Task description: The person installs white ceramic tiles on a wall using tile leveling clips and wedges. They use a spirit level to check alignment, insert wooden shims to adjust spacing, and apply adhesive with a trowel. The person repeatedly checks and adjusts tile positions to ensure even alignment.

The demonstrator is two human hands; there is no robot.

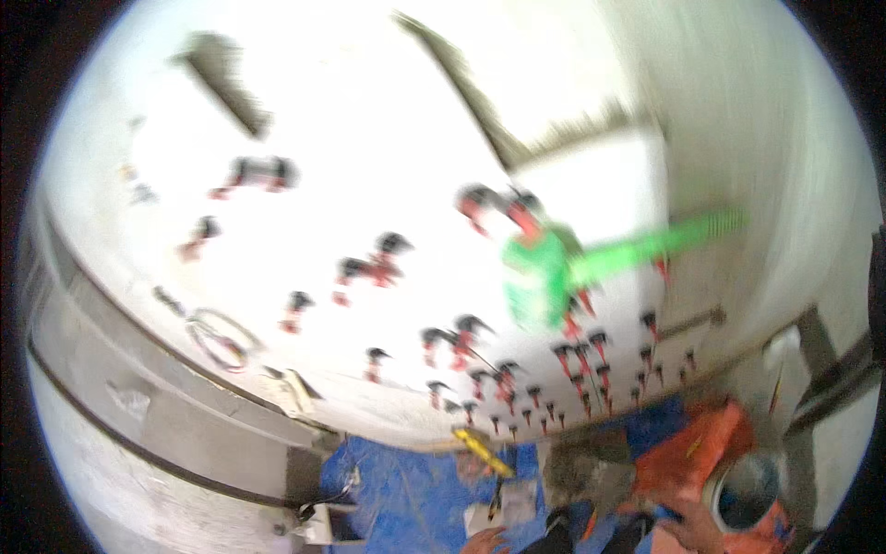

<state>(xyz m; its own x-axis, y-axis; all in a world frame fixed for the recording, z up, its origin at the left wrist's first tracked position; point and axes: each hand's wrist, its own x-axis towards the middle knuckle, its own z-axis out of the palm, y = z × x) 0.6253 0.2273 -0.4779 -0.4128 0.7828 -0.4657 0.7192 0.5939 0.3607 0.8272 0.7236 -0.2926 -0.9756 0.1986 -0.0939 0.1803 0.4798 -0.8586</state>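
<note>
My left hand (pixel 484 541) shows at the bottom edge, cut off by the frame; its fingers look apart and nothing is seen in them. Further right, my right hand (pixel 690 526) is beside a round bucket (pixel 744 492), fingers stretched out and blurred, with no held thing visible. Above both hands is a bright white tiled wall (pixel 406 185), studded with several red and black tile levelling clips (pixel 466 337). A green tool (pixel 535 282) with a long strip-like arm appears against the wall. Motion blurs its exact kind.
Blue sheeting (pixel 406 494) covers the floor, with a yellow spirit level (pixel 482 451) near the wall's foot. An orange sheet or bag (pixel 697 443) lies by the bucket. A looped cable (pixel 220 340) is at left. A small white box (pixel 321 524) stands at lower left.
</note>
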